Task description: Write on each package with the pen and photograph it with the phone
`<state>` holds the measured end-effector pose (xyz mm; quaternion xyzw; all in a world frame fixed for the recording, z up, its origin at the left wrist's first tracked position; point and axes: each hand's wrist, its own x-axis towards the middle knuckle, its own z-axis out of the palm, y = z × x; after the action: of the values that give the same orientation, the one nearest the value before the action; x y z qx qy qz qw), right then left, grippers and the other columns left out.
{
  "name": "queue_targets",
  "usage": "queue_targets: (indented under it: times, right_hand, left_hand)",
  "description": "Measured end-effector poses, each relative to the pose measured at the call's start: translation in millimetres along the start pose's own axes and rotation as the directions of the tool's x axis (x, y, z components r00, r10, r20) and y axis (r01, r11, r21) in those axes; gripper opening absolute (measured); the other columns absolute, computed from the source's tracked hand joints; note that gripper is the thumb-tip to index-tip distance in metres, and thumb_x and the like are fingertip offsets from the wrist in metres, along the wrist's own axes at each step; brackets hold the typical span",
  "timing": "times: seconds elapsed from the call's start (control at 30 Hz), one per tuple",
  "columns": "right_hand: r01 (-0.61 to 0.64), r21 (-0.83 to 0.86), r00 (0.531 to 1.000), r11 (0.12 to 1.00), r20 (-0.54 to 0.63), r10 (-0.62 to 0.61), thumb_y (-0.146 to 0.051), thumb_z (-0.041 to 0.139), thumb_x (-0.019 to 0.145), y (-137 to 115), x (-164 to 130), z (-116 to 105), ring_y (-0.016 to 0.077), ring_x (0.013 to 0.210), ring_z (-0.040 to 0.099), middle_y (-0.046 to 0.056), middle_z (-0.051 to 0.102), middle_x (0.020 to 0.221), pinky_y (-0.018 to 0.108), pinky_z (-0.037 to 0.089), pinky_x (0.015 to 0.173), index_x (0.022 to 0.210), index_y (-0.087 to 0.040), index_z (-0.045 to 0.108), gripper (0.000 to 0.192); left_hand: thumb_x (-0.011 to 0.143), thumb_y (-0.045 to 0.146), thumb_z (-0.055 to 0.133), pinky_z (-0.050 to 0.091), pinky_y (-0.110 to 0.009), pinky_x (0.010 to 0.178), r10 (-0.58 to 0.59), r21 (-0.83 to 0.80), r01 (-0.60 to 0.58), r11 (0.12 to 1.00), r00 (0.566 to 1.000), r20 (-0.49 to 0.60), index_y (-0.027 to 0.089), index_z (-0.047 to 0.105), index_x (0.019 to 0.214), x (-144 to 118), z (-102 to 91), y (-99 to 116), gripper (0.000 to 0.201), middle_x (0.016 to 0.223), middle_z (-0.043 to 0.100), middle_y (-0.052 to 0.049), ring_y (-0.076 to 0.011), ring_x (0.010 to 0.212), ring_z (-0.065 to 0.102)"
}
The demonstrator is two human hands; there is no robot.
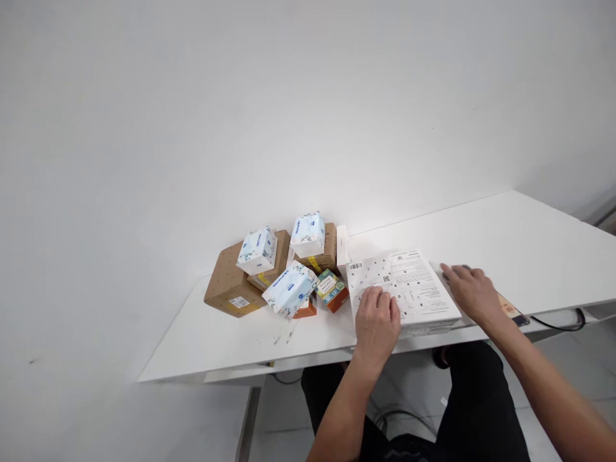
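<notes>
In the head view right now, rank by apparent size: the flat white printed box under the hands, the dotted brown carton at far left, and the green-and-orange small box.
1. flat white printed box
2. dotted brown carton
3. green-and-orange small box
The white box lies nearer the camera, so its lead is unsure.

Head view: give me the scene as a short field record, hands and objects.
left hand: palm down on the flat white printed box, near its front left corner
right hand: on the box's right edge, fingers curled over it
box position: flat near the white table front edge
pile at left: brown cardboard boxes, three tissue packs, small colourful cartons
cable: black, at the table's right front edge
</notes>
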<state>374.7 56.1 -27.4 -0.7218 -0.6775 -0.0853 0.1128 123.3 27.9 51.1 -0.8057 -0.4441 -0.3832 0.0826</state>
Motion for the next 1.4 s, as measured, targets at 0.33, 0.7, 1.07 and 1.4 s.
queue_targets:
  times: [0.33,0.7,1.07,1.4]
  right_hand:
    - [-0.382,0.078,0.921,0.921,0.112,0.372,-0.054,0.041,0.088,16.6,-50.8,2.5,0.0433,0.11,0.048,0.024,0.055,0.124,0.056,0.04,0.082,0.129,-0.015,0.052,0.057]
    - [-0.518,0.339,0.855,0.786,0.176,0.488,-0.058,0.055,0.072,27.7,-48.7,-14.5,0.0466,0.109,0.051,0.022,0.063,0.114,0.061,0.04,0.086,0.124,-0.015,0.06,0.067]
    - [-0.357,0.708,0.765,-0.609,0.596,0.245,-0.064,0.047,0.078,-24.0,-77.3,-113.7,0.0317,0.094,0.069,0.011,0.072,0.108,0.049,0.058,0.073,0.111,-0.03,0.067,0.052]
    - [-0.567,0.271,0.763,-0.778,0.529,-0.372,-0.057,0.043,0.087,-110.6,-76.1,-135.2,0.0293,0.093,0.07,0.012,0.073,0.106,0.047,0.056,0.08,0.107,-0.023,0.068,0.047]
  left_hand:
    - [0.087,0.012,0.053,0.055,-0.037,0.084,0.011,0.023,-0.011,1.0,1.0,0.005,0.016,0.056,0.085,0.7,0.2,0.5,0.006,0.087,0.06,-0.008,-0.0196,0.09,0.06]
    - [0.087,0.014,0.053,0.054,-0.034,0.08,0.01,0.041,-0.011,0.999,1.0,0.023,0.016,0.056,0.081,-0.9,2.2,0.3,0.007,0.085,0.059,-0.007,-0.0192,0.088,0.059]
    - [0.087,0.014,0.054,0.054,-0.034,0.079,-0.01,0.069,0.008,0.998,1.0,0.029,0.017,0.056,0.081,-0.3,0.9,2.9,0.007,0.084,0.059,-0.007,-0.0194,0.087,0.059]
    - [0.084,0.017,0.056,0.051,-0.037,0.09,0.014,0.066,-0.026,0.997,0.983,0.182,0.021,0.06,0.095,-6.3,-6.5,-0.7,0.012,0.097,0.064,-0.006,-0.0215,0.098,0.059]
